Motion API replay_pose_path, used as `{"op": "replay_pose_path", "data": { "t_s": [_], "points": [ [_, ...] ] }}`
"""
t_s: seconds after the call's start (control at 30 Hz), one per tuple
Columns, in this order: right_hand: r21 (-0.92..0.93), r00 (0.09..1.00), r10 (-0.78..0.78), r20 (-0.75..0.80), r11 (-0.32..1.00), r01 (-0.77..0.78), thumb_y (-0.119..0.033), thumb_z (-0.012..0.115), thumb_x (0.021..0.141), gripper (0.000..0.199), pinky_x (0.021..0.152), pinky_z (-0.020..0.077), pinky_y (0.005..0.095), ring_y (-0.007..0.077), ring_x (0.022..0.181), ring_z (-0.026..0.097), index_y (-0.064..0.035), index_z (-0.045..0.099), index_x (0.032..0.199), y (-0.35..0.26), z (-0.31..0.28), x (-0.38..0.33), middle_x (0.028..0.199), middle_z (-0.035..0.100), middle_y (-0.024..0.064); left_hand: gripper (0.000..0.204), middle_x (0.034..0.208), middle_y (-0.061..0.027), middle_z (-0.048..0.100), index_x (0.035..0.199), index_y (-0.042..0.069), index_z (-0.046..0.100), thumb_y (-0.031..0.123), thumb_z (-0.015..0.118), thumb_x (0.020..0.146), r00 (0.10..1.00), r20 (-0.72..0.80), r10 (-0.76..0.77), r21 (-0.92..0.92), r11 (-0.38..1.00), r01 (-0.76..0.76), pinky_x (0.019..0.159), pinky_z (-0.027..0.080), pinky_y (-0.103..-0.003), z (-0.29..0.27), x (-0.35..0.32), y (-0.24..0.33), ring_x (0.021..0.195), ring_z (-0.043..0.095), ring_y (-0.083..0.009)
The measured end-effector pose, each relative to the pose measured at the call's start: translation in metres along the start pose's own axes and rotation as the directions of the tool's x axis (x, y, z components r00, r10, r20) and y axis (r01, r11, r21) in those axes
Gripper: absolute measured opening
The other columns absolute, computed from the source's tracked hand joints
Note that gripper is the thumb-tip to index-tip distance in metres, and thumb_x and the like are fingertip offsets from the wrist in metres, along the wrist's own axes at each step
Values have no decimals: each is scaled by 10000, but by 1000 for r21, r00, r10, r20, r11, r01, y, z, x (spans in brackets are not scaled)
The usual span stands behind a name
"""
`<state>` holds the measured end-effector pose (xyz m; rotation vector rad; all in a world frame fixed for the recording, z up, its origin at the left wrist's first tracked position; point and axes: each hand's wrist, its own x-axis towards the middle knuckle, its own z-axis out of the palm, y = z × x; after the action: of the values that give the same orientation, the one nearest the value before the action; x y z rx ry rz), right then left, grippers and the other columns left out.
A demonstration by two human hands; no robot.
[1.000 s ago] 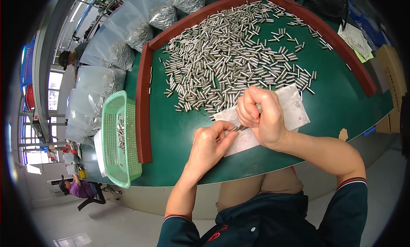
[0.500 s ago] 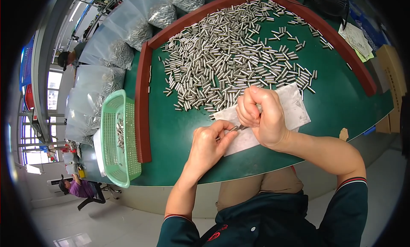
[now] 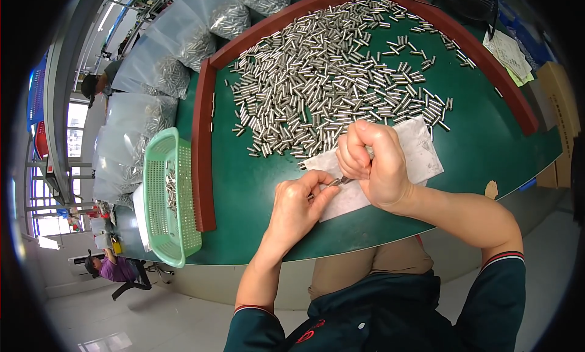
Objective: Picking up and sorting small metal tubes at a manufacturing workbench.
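Between the thumb and fingertips of my left hand (image 3: 295, 209) is a small metal cylinder (image 3: 334, 183), its end pointing right. My right hand (image 3: 382, 168) is closed in a fist around a tool, most of it hidden in the palm. Only the tool's dark narrow tip (image 3: 345, 179) shows, at the cylinder's end; its kind I cannot make out. Both hands are over a white cloth (image 3: 419, 150) lying on the green tabletop (image 3: 244, 187). Just beyond them spreads a big heap of short shiny metal cylinders (image 3: 329, 78).
A red-brown raised border (image 3: 205, 151) frames the heap. Left of it stands a green plastic basket (image 3: 159, 230) with some cylinders inside. Clear bags of metal parts (image 3: 170, 78) line the far left. Papers (image 3: 509, 55), a cardboard box (image 3: 557, 102) and a black fan (image 3: 469, 2) are at right.
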<state>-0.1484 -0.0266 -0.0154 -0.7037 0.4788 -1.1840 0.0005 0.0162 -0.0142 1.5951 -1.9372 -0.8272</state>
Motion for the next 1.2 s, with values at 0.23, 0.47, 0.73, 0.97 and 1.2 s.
{"op": "replay_pose_path", "data": {
  "t_s": [0.23, 0.47, 0.73, 0.97, 1.2],
  "points": [
    [-18, 1000, -2, 18, 1000, 2, -233, 334, 880, 388, 387, 191, 235, 78, 395, 210, -94, 299, 520, 1, 0, 0, 438, 292, -1, 127, 485, -8, 429, 791, -19, 609, 44, 682, 709, 1000, 1, 8, -2, 1000, -8, 422, 321, -219, 0, 0, 0, 450, 374, -66],
    [-66, 1000, -6, 22, 998, 8, -216, 329, 881, 384, 397, 200, 239, 81, 402, 215, -89, 301, 519, 1, 3, -1, 443, 295, 4, 129, 483, -16, 432, 796, -25, 611, 46, 678, 713, 1000, 7, 13, 1, 1000, -13, 424, 324, -223, 0, 1, 0, 449, 376, -68],
    [-272, 988, -118, 102, 952, 142, -169, 340, 838, 358, 443, 226, 240, 84, 456, 249, -76, 287, 497, 8, 9, -6, 470, 298, 0, 116, 499, -108, 504, 782, 10, 604, 74, 670, 711, 999, 17, 41, 11, 999, -41, 414, 375, -296, -4, 2, -1, 394, 462, -199],
    [-302, 985, -108, 133, 942, 144, -195, 385, 820, 314, 445, 304, 262, 86, 481, 347, -19, 364, 561, 6, 4, -6, 502, 416, 32, 121, 514, -112, 523, 799, 17, 613, 86, 667, 716, 998, 19, 58, -8, 998, -57, 421, 384, -300, -2, 5, 2, 405, 481, -214],
    [-196, 997, -48, 58, 979, 59, -158, 331, 855, 367, 428, 230, 242, 85, 434, 248, -77, 291, 499, 1, 3, -1, 457, 301, 4, 119, 493, -93, 504, 801, 11, 602, 77, 661, 720, 998, 32, 45, 27, 999, -46, 419, 376, -297, -2, 4, 1, 396, 466, -195]
  ]
}}
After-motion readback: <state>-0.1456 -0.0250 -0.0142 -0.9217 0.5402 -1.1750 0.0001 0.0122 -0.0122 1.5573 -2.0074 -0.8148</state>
